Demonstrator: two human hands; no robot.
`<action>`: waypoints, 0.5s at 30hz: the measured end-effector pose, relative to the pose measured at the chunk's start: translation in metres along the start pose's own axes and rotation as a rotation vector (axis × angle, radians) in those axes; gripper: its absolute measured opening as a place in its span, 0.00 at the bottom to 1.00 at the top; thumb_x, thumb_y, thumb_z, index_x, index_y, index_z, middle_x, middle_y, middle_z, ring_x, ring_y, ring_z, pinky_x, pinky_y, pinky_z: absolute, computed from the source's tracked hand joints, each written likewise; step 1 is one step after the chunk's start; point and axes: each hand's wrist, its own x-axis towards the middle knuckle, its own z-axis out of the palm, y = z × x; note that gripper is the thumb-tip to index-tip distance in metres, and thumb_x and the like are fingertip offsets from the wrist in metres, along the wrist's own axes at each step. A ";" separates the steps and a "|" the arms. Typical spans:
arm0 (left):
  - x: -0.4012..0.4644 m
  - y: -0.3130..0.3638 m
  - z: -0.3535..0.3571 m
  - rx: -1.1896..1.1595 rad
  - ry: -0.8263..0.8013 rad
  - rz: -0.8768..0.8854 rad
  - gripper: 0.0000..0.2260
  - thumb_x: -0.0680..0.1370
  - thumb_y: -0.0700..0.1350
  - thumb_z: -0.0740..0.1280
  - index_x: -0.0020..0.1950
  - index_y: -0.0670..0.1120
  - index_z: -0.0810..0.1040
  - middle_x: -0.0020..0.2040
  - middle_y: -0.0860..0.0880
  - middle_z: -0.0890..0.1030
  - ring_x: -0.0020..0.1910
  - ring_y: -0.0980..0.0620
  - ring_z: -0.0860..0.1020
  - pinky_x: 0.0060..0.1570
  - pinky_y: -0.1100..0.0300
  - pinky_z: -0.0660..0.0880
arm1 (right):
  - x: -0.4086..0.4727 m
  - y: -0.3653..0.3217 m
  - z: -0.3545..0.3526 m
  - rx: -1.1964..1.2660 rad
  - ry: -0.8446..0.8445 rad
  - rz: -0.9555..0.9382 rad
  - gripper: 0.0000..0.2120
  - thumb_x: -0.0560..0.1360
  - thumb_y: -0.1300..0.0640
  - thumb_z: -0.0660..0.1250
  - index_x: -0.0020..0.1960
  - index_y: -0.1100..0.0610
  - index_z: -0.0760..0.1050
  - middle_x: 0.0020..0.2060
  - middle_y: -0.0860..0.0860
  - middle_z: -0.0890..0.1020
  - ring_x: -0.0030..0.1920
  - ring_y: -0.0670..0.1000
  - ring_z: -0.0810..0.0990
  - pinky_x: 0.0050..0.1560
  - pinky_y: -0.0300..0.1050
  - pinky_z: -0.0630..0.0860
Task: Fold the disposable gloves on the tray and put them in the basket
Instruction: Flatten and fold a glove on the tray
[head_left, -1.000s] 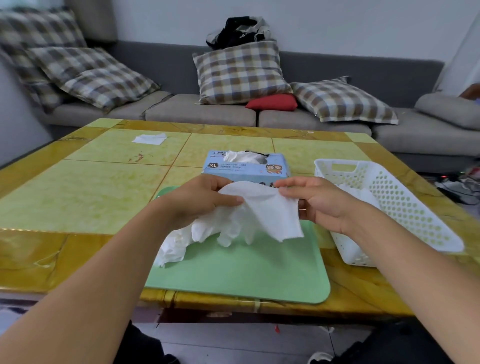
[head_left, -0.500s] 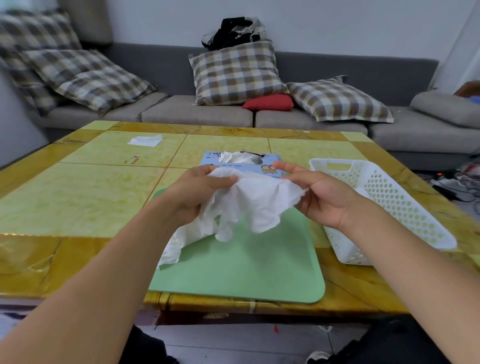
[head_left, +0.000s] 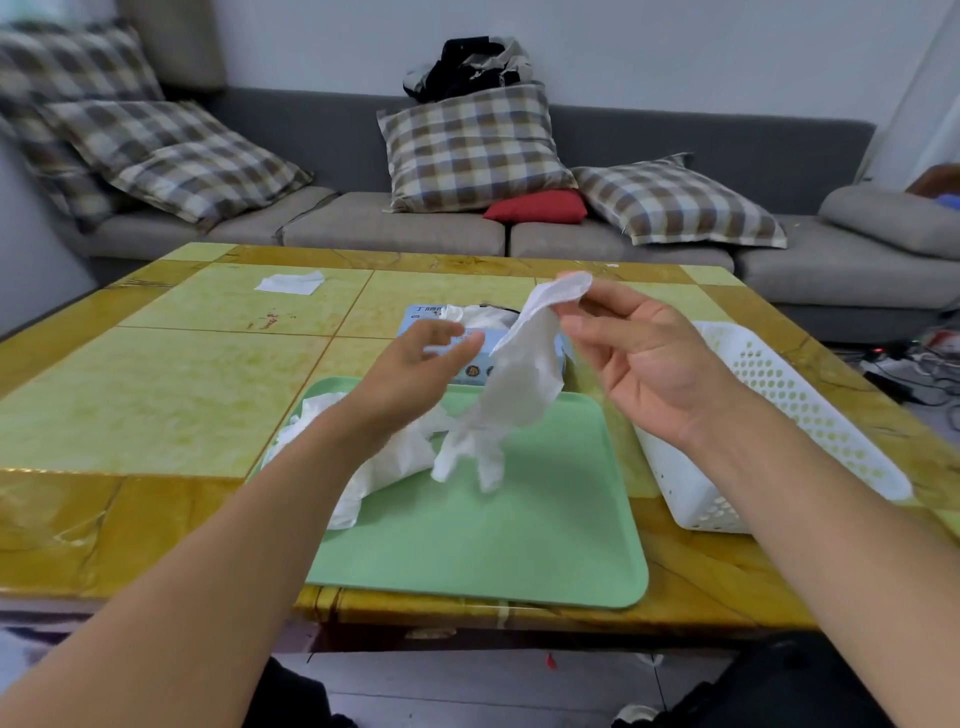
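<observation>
A white disposable glove (head_left: 519, 384) hangs by its cuff above the green tray (head_left: 519, 545), fingers dangling down. My right hand (head_left: 644, 364) pinches the cuff between thumb and fingertips, raised above the table. My left hand (head_left: 410, 379) hovers just left of the glove with relaxed fingers, holding nothing. More crumpled white gloves (head_left: 379, 457) lie on the tray's left side, partly hidden by my left forearm. The white perforated basket (head_left: 779, 415) stands to the right of the tray.
A blue glove box (head_left: 457, 332) sits behind the tray, with gloves poking out of its top. A white sheet (head_left: 290, 283) lies on the far left of the yellow table. A grey sofa with plaid cushions runs behind.
My left hand has let go of the glove. My right hand has lifted the glove by its cuff, so it now hangs down unfolded instead of being bunched between both hands.
</observation>
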 end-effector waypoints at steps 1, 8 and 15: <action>-0.003 0.005 -0.001 -0.067 -0.076 0.083 0.26 0.72 0.68 0.68 0.66 0.56 0.77 0.65 0.56 0.78 0.63 0.57 0.76 0.62 0.55 0.74 | 0.000 0.004 0.004 -0.095 0.065 -0.046 0.12 0.73 0.74 0.67 0.54 0.64 0.81 0.45 0.55 0.87 0.46 0.48 0.86 0.50 0.36 0.82; -0.026 0.017 0.032 -0.005 -0.316 0.201 0.24 0.68 0.50 0.80 0.62 0.52 0.80 0.57 0.54 0.85 0.60 0.54 0.81 0.64 0.51 0.76 | 0.001 0.017 0.022 -0.577 0.256 -0.289 0.03 0.72 0.62 0.77 0.43 0.59 0.83 0.32 0.51 0.85 0.30 0.49 0.80 0.32 0.43 0.78; -0.018 0.037 0.025 -0.411 -0.046 0.105 0.11 0.82 0.43 0.63 0.55 0.41 0.85 0.51 0.43 0.85 0.49 0.46 0.83 0.52 0.50 0.74 | -0.001 0.007 0.013 -0.695 0.240 -0.341 0.08 0.76 0.60 0.71 0.41 0.63 0.76 0.34 0.53 0.76 0.37 0.50 0.72 0.39 0.46 0.70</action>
